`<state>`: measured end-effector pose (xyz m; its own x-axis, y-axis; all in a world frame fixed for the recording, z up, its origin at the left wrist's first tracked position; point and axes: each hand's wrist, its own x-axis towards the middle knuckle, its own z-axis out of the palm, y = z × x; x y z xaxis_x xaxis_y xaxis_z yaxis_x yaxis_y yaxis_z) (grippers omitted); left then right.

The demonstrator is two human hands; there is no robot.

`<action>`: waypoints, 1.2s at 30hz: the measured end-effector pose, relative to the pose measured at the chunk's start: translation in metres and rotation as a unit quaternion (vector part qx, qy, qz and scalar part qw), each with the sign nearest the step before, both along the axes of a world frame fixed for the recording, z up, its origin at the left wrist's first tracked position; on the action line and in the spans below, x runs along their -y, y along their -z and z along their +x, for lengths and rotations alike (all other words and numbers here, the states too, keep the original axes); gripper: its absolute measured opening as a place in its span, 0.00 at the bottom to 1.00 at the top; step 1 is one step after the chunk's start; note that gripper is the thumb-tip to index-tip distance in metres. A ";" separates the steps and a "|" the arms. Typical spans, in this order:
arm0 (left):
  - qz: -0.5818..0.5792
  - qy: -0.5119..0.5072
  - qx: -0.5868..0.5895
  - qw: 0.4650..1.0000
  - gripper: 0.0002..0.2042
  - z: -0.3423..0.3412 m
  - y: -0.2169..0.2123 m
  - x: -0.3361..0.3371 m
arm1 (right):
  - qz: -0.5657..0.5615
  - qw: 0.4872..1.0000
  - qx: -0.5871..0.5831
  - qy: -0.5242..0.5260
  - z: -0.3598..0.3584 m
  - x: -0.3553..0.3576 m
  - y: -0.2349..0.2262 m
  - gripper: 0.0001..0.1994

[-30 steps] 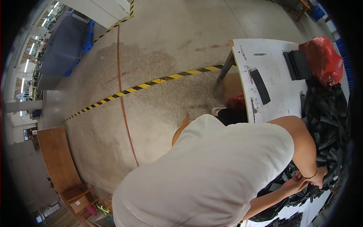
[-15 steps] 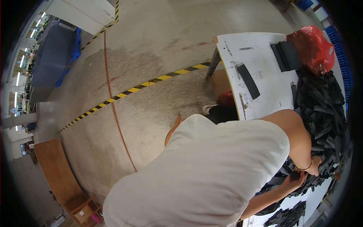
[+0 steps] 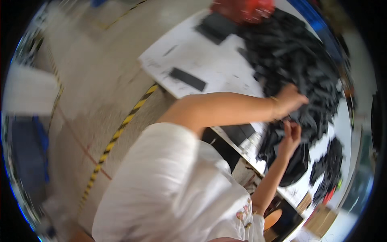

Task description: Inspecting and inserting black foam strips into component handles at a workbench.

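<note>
A large heap of loose black strips (image 3: 298,52), apparently fabric, covers the right side of the white table (image 3: 225,68). My left hand (image 3: 289,100), with a thin bracelet at the wrist, reaches over the heap, its fingers bent round a black strip. Just below it is my right hand (image 3: 292,135), raised with fingertips pinched together among the black pieces. Motion blur and the dark material hide exactly what lies between the right fingertips. The hands are close together but apart. A flat black piece (image 3: 188,78) lies alone on the tabletop, left of the heap.
At the table's far side are a folded black stack (image 3: 216,27) and a red plastic bag (image 3: 244,9). A smaller black pile (image 3: 327,169) and a cardboard box (image 3: 320,221) sit at the lower right. Yellow-and-black tape (image 3: 121,135) crosses the floor.
My view has swung to the right, so the table and heap appear further left. My hands have moved slightly apart, and both forearms now show more fully.
</note>
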<state>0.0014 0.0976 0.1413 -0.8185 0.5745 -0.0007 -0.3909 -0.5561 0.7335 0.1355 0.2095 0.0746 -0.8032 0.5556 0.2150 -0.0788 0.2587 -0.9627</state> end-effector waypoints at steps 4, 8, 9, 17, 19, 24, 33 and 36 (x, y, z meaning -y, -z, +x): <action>0.126 0.101 0.094 0.982 0.07 -0.017 0.044 0.038 | 0.054 0.997 0.038 0.027 0.019 0.023 -0.012 0.29; 0.033 0.116 0.137 0.983 0.09 -0.023 0.082 0.073 | 0.160 0.982 0.091 -0.047 0.025 0.032 -0.019 0.25; 0.023 0.101 0.131 0.986 0.09 -0.022 0.084 0.078 | 0.126 0.986 0.100 -0.050 0.024 0.040 -0.022 0.23; 0.037 0.081 0.229 0.969 0.11 -0.018 0.091 0.097 | 0.153 0.978 0.119 -0.079 0.022 0.060 -0.017 0.24; 0.061 0.091 0.246 0.963 0.10 -0.016 0.095 0.101 | 0.154 0.978 0.119 -0.079 0.021 0.064 -0.015 0.23; 0.032 0.053 0.226 0.972 0.11 -0.013 0.110 0.104 | 0.190 0.976 0.080 -0.070 0.018 0.072 -0.010 0.21; -0.044 -0.008 0.236 0.971 0.13 -0.006 0.110 0.097 | 0.318 0.947 0.025 0.028 0.003 0.091 0.005 0.09; -0.058 0.013 0.227 0.972 0.13 -0.004 0.109 0.095 | 0.414 0.909 0.005 0.039 -0.002 0.092 0.006 0.08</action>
